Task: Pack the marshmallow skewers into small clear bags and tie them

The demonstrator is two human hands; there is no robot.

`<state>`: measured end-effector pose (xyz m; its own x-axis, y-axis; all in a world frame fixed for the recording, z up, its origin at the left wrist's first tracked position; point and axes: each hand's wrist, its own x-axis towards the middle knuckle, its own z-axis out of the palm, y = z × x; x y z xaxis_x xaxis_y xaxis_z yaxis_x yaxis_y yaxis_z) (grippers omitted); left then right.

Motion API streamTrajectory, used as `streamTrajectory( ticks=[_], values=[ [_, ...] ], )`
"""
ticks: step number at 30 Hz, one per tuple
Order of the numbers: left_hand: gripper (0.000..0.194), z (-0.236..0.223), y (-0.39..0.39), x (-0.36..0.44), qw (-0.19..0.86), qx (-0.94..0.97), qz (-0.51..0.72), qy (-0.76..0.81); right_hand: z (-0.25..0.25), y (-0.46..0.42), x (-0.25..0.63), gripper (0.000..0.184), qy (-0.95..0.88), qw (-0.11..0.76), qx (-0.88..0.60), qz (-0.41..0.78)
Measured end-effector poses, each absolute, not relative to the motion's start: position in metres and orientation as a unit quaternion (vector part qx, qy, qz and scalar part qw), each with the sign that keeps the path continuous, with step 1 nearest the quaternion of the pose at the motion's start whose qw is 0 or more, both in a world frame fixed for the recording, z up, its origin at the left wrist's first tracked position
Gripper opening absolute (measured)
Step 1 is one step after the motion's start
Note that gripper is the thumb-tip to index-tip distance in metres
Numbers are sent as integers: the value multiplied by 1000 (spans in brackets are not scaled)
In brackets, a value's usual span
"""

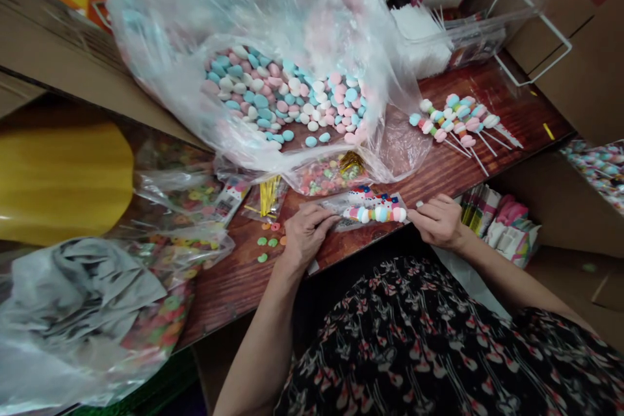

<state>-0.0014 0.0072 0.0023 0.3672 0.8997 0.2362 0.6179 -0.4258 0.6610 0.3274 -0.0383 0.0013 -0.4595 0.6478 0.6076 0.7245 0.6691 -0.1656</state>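
Note:
A candy skewer (381,214) of pink, white and blue pieces is stretched between my two hands above the table's front edge. My left hand (308,229) is closed in a pinch at its left end, where clear plastic shows by the fingertips. At the other end, my right hand (439,220) pinches the skewer; its stick is mostly hidden by the fingers. Printed clear bags (363,195) with red and blue dots lie just behind the skewer. Several green and orange candy rings (262,242) are scattered left of my left hand.
A large plastic bag of pastel candies (260,102) stands open at the back. Finished-looking candy skewers (458,118) are piled right. Gold twist ties (270,195) lie near the left hand. Bags of candy rings (170,302), a grey cloth (80,292) and a yellow container (63,179) fill the left.

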Motion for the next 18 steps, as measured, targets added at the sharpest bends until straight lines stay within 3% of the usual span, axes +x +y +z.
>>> streamTrajectory(
  ticks=[9, 18],
  values=[
    [18, 7, 3, 1, 223, 812, 284, 459, 38, -6, 338, 17, -919, 285, -266, -62],
    [20, 5, 1, 0, 228, 811, 277, 462, 44, -6, 332, 14, -919, 248, -304, -44]
  ],
)
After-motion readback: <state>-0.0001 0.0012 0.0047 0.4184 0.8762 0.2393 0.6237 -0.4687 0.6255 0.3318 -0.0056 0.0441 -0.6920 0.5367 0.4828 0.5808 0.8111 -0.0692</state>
